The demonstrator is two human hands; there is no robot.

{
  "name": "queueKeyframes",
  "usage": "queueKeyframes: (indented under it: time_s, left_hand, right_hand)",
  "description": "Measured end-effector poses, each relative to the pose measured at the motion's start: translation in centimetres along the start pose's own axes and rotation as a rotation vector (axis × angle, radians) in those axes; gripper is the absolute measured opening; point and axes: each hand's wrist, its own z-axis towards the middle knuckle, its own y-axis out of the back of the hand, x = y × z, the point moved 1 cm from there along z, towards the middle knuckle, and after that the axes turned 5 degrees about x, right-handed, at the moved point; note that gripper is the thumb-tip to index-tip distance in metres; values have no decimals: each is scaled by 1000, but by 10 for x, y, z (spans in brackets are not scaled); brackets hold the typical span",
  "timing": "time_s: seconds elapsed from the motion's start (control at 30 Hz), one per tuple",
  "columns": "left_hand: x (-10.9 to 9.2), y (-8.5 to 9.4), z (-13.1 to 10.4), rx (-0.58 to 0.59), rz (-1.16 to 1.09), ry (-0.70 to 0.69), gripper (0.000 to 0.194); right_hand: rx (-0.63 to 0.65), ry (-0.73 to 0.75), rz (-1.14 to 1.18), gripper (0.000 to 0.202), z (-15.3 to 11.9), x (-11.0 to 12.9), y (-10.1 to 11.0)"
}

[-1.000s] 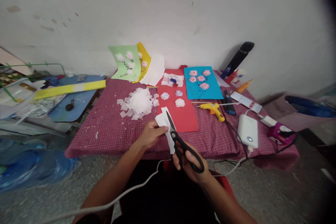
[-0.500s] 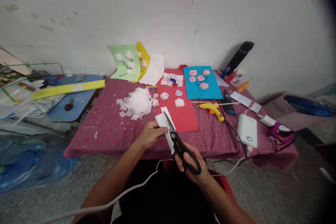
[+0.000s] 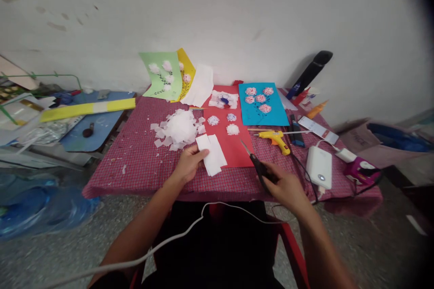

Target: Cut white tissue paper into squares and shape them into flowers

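Note:
My left hand (image 3: 190, 162) pinches folded white paper (image 3: 212, 153) over the near edge of a red sheet (image 3: 233, 151). To the right, my right hand (image 3: 283, 185) is wrapped round the black handles of the scissors (image 3: 259, 167), whose blades look closed and point toward the red sheet, apart from the paper. Three small paper puffs, among them a white one (image 3: 232, 129), and a crumpled tissue with a dark blue middle (image 3: 224, 100) lie on the red sheet. A heap of white paper squares (image 3: 181, 128) sits left of it.
A yellow glue gun (image 3: 276, 139), a phone (image 3: 318, 129) and a white power bank (image 3: 319, 168) lie at the right of the checked cloth (image 3: 135, 162). Flower cards on green (image 3: 156, 86) and blue paper (image 3: 264, 117) stand or lie behind. A white cable (image 3: 183, 237) crosses my lap.
The scissors have come away from the paper and moved right with my right hand. My left hand has shifted slightly left, and the paper now shows as separate overlapping pieces.

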Motion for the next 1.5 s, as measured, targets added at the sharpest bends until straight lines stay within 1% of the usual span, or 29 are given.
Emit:
queueKeyframes:
  time_s: [0.03, 0.07, 0.13, 0.2, 0.3, 0.37, 0.43, 0.5, 0.53, 0.57, 0.63, 0.7, 0.73, 0.77, 0.8, 0.87, 0.93, 1.0, 1.03, 1.07, 1.1, 1.17, 1.23, 1.3, 1.4, 1.5]
  left_hand:
    - [0, 3, 3, -25, 19, -24, 40]
    - [0, 6, 5, -51, 32, -47, 41]
    - [-1, 9, 8, -90, 47, -63, 41]
    - [-1, 10, 8, -104, 57, -62, 43]
    - [-3, 9, 8, -95, 69, -51, 44]
    - [-3, 8, 7, -90, 71, -46, 43]
    - [-2, 8, 8, -84, 73, -41, 42]
    - [0, 5, 7, -58, 86, -34, 41]
    - [1, 3, 6, -35, 97, -25, 41]
    - [3, 0, 5, 0, 114, -16, 40]
    - [5, -7, -1, 87, 163, 23, 36]
    - [6, -15, -8, 213, 258, 46, 32]
    - [6, -19, -12, 270, 313, 62, 30]
    - [5, -21, -15, 297, 339, 62, 28]
    - [4, -22, -17, 324, 354, 71, 27]
    - [3, -22, -20, 354, 362, 83, 25]
    - [2, -18, -18, 344, 354, 80, 24]
    - [0, -12, -11, 279, 371, 42, 23]
    - [-1, -8, -7, 235, 411, 0, 24]
    - [-3, -5, -3, 192, 503, -57, 23]
    - [-6, -2, 2, 132, 634, -144, 19]
    - [-12, 0, 11, 43, 965, -353, 13]
    - [-15, -2, 17, 17, 1253, -472, 10]
    - [-15, -4, 22, 3, 1423, -507, 10]
    - [-8, -5, 24, -13, 1548, -532, 11]
    - [0, -1, 23, -17, 1627, -559, 15]
  right_hand:
    - [-53, -32, -242, 42, 5, -8, 9]
    - [-74, -47, -427, 41, 9, -16, 16]
    - [-43, -5, -648, 43, 16, -29, 24]
    - [-34, 50, -760, 44, 20, -38, 28]
    - [-31, 119, -815, 36, 24, -42, 33]
    - [-72, 124, -774, 29, 24, -38, 34]
    - [-153, 110, -647, 27, 24, -28, 30]
    - [-195, 133, -423, 28, 24, -12, 17]
    - [-185, 151, -271, 27, 25, -2, 6]
    - [-142, 171, -112, 28, 26, 8, -7]
    - [-20, 162, 182, 36, 30, 27, -35]
    - [115, 142, 412, 43, 34, 44, -61]
    - [171, 130, 497, 42, 36, 50, -72]
    - [207, 114, 556, 38, 38, 55, -81]
    - [212, 91, 578, 32, 40, 58, -86]
    - [186, 42, 576, 26, 43, 60, -92]
    - [147, 18, 550, 24, 46, 55, -90]
    - [110, 16, 512, 23, 49, 47, -84]
    - [93, 13, 481, 23, 52, 43, -80]
    - [66, 2, 448, 23, 55, 39, -76]
    - [40, -6, 413, 23, 59, 36, -71]
    - [14, -5, 319, 20, 70, 34, -65]
    - [4, 26, 223, 19, 83, 40, -64]
    - [27, 41, 181, 19, 99, 49, -69]
    - [69, 33, 142, 19, 121, 64, -81]
    - [106, 36, -127, 17, 132, 70, -89]
